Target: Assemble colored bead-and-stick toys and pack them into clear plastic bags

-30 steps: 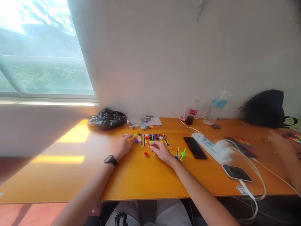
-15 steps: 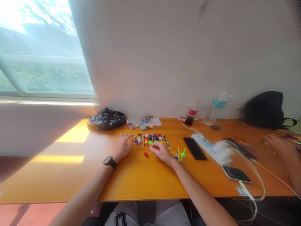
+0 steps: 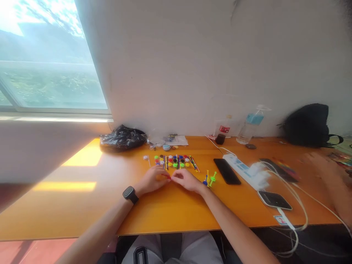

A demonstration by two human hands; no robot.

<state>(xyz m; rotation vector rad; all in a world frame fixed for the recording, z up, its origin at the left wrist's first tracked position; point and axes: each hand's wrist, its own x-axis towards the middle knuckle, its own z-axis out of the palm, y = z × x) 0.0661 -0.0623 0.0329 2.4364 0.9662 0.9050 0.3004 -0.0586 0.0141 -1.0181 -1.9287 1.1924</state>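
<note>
My left hand (image 3: 154, 179), with a black watch on its wrist, is closed in a pinch on a small red plastic disc (image 3: 168, 177). Against it, my right hand (image 3: 187, 179) pinches too, and the fingertips of both hands nearly meet just above the table. A thin red stick showed at my right fingertips earlier; now the fingers mostly hide it. Behind the hands lie rows of coloured discs (image 3: 170, 160) and thin coloured sticks (image 3: 165, 162). A white disc (image 3: 145, 158) lies left of them. To the right of my right hand are joined stick-and-disc pieces (image 3: 213, 179), green, yellow and blue.
A black phone (image 3: 227, 171) and a white power strip (image 3: 242, 170) with cables lie on the right, near a second phone (image 3: 275, 200). Bottles (image 3: 243, 134), a black plastic bag (image 3: 123, 137) and a backpack (image 3: 306, 124) stand at the back. Another person's blurred hand (image 3: 316, 165) is far right.
My left hand has come right and nearer from the discs to meet my right hand. The red disc has left the tabletop and is between the fingers. The white disc is now uncovered.
</note>
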